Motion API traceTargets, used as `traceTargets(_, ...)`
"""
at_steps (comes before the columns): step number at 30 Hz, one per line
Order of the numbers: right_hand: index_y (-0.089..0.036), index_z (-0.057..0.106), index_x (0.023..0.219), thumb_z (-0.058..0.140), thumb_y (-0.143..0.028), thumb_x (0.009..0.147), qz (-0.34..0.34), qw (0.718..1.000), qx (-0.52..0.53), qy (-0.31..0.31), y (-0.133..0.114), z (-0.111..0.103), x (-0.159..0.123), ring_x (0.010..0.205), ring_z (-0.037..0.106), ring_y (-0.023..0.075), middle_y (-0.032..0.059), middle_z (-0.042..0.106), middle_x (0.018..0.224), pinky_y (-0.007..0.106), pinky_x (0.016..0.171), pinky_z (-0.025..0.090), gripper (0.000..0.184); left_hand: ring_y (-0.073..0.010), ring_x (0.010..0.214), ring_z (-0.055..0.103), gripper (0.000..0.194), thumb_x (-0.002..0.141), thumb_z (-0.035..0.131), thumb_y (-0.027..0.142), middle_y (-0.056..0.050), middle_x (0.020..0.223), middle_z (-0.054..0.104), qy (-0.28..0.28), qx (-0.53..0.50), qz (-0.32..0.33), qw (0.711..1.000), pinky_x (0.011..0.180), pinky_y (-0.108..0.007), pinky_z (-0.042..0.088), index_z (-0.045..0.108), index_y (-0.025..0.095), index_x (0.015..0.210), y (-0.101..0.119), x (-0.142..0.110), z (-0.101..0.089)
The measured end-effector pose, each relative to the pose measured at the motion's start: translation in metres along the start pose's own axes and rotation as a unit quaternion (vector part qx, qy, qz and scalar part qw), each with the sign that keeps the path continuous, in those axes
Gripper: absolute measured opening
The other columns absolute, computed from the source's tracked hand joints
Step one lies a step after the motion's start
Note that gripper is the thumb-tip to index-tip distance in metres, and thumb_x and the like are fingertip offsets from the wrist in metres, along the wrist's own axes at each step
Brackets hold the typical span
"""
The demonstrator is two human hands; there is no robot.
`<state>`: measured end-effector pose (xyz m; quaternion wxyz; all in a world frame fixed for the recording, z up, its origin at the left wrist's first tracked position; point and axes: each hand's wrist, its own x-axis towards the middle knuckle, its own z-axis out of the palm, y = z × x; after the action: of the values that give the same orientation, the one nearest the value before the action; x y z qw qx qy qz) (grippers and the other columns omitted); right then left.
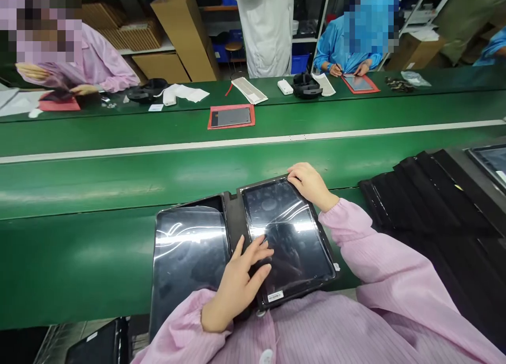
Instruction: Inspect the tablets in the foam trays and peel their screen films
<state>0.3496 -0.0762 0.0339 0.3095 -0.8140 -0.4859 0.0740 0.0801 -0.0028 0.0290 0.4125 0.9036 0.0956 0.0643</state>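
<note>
A black folding tablet case (236, 216) lies opened out at the near edge of the green bench, slightly tilted. On its right side is a glossy dark tablet screen (290, 248) with smudges and a barcode label at the bottom. To the left is a second glossy dark panel (190, 248) under what looks like clear film; its lower part is hidden by my sleeve. My left hand (239, 282), fingers spread, is over the right screen's left edge; I cannot tell whether the fingertips touch. My right hand (310, 184) curls its fingers over the case's top right corner.
Black cases (427, 200) are piled at right beside another tablet (492, 163). A dark device (98, 343) sits below the bench edge at left. Across the green belt (118, 184) lies a screen on a red mat (253, 124). Several people work or stand behind.
</note>
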Motion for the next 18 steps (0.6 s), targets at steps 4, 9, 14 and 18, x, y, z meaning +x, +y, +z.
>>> traceTargets(4,-0.018,0.061,0.078,0.051,-0.012,0.083,-0.056,0.998,-0.007,-0.005,0.004,-0.003,-0.009,0.094,0.056,0.0226,0.0079,0.066,0.095,0.041,0.090,0.043,0.012,-0.0208,0.108,0.060,0.051,0.090,0.042,0.029,-0.001,0.101,0.072,-0.007,-0.043,-0.050,0.998,0.111,-0.058,0.018,0.023,0.029,0.137,0.003,0.001,-0.002)
traceTargets(9,-0.016,0.063,0.106,0.059,-0.022,0.080,-0.001,0.996,-0.042,-0.083,0.008,-0.011,0.009,0.102,0.049,0.0275,0.0114,0.059,0.106,0.045,0.092,0.041,0.027,-0.0223,0.107,0.061,0.045,0.089,0.043,0.029,-0.002,0.099,0.072,-0.004,-0.038,-0.050,0.998,0.110,-0.062,0.018,0.032,0.028,0.132,0.001,0.002,-0.003)
traceTargets(14,-0.019,0.069,0.084,0.061,-0.017,0.078,-0.006,0.992,-0.015,-0.122,0.009,-0.013,0.023,0.110,0.046,0.0268,0.0091,0.057,0.109,0.046,0.096,0.038,0.010,-0.0219,0.106,0.062,0.042,0.088,0.044,0.027,-0.002,0.099,0.072,-0.005,-0.025,-0.039,0.999,0.109,-0.062,0.019,0.039,0.027,0.129,0.001,0.001,-0.004)
traceTargets(18,-0.016,0.063,0.074,0.061,-0.008,0.076,-0.002,0.995,-0.006,-0.101,0.003,-0.014,0.024,0.098,0.053,0.0226,0.0076,0.062,0.095,0.041,0.093,0.040,0.009,-0.0209,0.107,0.061,0.043,0.088,0.044,0.027,0.001,0.100,0.072,-0.007,-0.029,-0.039,0.999,0.110,-0.061,0.019,0.037,0.031,0.131,0.003,-0.001,-0.004)
